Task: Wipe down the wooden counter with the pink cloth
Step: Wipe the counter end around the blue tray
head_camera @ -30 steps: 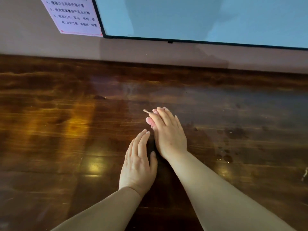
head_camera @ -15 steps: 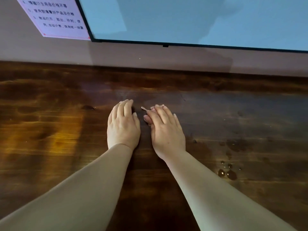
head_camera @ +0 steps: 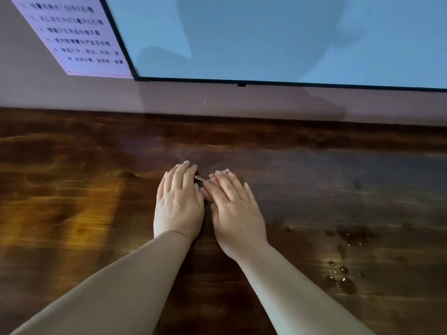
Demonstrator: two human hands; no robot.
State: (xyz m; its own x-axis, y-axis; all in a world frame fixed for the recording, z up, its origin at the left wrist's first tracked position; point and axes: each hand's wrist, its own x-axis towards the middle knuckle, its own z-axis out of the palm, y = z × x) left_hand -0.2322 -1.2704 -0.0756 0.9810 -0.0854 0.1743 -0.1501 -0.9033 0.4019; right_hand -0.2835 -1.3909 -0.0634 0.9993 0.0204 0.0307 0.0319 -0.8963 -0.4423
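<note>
The dark glossy wooden counter (head_camera: 84,213) fills the lower part of the head view. My right hand (head_camera: 235,213) lies palm down on it, covering a small bunched pink cloth (head_camera: 207,189). Only a pink edge and a thin loop of the cloth show past the fingertips. My left hand (head_camera: 177,204) rests flat beside it, fingers together, touching the right hand's thumb side. Whether the left hand touches the cloth is hidden.
Several water drops (head_camera: 343,279) sit on the counter to the right of my right forearm. A grey wall rises behind the counter, with a black-framed screen (head_camera: 266,39) and a printed notice (head_camera: 79,37) at the upper left.
My left hand has slid forward from beside the right wrist to lie next to the right hand's fingers. The right hand has stayed on the cloth. The head has tilted up a little.
</note>
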